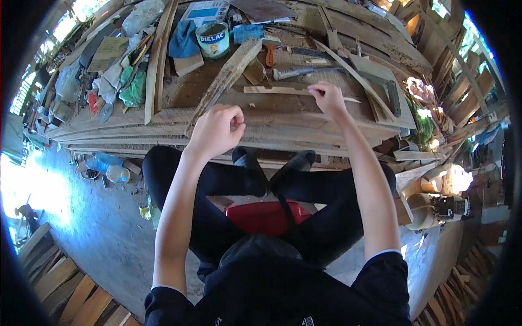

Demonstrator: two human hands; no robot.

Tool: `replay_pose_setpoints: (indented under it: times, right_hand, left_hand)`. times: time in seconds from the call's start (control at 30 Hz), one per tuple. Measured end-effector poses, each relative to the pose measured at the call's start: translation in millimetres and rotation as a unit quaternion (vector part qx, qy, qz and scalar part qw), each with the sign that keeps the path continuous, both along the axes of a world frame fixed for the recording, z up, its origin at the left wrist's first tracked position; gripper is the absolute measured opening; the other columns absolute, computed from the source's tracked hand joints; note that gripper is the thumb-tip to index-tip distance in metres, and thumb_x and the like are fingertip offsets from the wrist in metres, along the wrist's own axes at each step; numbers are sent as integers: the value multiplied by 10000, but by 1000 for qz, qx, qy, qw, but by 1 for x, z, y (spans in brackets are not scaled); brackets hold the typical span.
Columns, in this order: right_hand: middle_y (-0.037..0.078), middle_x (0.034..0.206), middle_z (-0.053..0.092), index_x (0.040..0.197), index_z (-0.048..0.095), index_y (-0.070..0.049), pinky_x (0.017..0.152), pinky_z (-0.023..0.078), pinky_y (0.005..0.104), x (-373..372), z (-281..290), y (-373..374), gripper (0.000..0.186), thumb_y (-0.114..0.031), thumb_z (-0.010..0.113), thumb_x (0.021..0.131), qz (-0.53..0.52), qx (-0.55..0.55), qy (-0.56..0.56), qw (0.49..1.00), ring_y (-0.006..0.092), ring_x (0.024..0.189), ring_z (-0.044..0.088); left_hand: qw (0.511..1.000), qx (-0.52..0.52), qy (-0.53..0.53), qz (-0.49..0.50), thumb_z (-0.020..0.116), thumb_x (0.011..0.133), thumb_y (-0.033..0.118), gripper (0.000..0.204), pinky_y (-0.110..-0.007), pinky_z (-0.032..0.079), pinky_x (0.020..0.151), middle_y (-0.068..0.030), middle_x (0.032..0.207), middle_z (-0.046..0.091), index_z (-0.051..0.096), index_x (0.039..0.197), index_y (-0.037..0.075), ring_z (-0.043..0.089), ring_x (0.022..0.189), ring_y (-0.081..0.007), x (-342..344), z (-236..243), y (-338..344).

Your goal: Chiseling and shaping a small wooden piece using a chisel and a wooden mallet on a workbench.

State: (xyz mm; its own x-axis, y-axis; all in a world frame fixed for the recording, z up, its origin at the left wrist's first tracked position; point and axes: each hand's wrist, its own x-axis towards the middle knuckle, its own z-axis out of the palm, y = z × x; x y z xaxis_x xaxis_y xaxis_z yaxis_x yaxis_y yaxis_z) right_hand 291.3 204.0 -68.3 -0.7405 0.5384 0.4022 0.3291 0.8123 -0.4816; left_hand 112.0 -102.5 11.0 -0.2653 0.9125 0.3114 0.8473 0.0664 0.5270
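Note:
My right hand is closed in a pinch at the right part of a thin, notched wooden strip. The strip's narrow tip shows past the hand. To the left, my left hand hovers over the near edge of the wooden workbench with its fingers curled in. Whatever it may hold is hidden. Beside it a rough, weathered stick slants away across the bench. Beyond the strip lie a grey-handled tool and a scraper with an orange handle.
A white tub stands at the back beside a blue cloth. Bags and tools crowd the left side, past a long wooden rail. A dark metal frame lies at right. A red seat shows between my legs.

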Motion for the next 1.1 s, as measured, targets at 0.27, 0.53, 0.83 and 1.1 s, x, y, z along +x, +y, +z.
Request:
replay_pose_setpoints:
  times: [0.27, 0.53, 0.83, 1.1]
  right_hand:
    - [100, 889, 708, 887, 750, -42, 765, 531, 332, 7, -7, -15, 112, -25, 745, 776, -1, -19, 185, 983, 270, 842, 651]
    - [116, 858, 689, 858, 738, -32, 774, 518, 378, 6, -12, -19, 103, -40, 750, 755, -15, 31, 191, 981, 318, 823, 632]
    - [109, 868, 690, 831, 728, -31, 738, 511, 374, 7, 2, -24, 116, 13, 739, 724, 1, -23, 209, 978, 306, 805, 619]
    - [117, 843, 645, 858, 690, -33, 734, 488, 401, 6, 13, -38, 145, -24, 734, 720, -26, 103, 231, 967, 321, 788, 589]
  left_hand:
    - [994, -47, 92, 14, 695, 819, 149, 179, -397, 504, 840, -87, 972, 648, 655, 959, 45, 600, 978, -284, -31, -21, 57]
    - [958, -39, 277, 65, 613, 903, 384, 432, -545, 364, 982, -111, 1387, 490, 638, 1177, 51, 344, 1334, -334, 11, -67, 109]
    - [970, 109, 108, 189, 683, 851, 260, 219, -447, 483, 814, -128, 987, 664, 677, 808, 46, 570, 1012, -321, -23, -42, 145]
    - [941, 239, 141, 194, 659, 849, 91, 74, -434, 462, 814, -115, 956, 651, 637, 805, 36, 592, 923, -321, -15, -38, 154]
